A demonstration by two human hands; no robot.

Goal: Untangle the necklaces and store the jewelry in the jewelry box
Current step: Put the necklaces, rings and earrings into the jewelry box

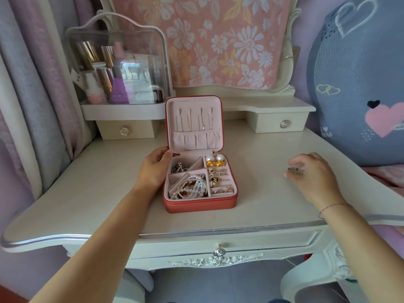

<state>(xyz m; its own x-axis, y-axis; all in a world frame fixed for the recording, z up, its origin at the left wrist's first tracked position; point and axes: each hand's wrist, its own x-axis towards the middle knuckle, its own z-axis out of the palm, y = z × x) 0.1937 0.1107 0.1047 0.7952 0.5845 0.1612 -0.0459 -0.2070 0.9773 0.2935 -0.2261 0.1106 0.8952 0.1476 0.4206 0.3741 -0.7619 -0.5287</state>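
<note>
A red jewelry box [197, 204] with pale pink lining stands open in the middle of the white dressing table [258, 206]. Several thin necklaces [190, 121] hang in its upright lid. White bead bracelets [193, 186] fill the front left compartment, dark chain pieces [179, 168] the back left, pearl earrings [215, 159] the back right, and small rings and studs [216, 181] the right slots. My left hand [154, 169] holds the box's left side near the hinge. My right hand [314, 174] hovers over the table to the right, pinching a small brass-coloured piece [294, 171].
A clear-lidded cosmetics case [118, 68] with bottles stands at the back left on a small drawer unit [124, 130]. Another small drawer [282, 122] sits at the back right. A floral cloth [218, 40] covers the mirror. A blue heart-patterned cushion [358, 84] leans at the right.
</note>
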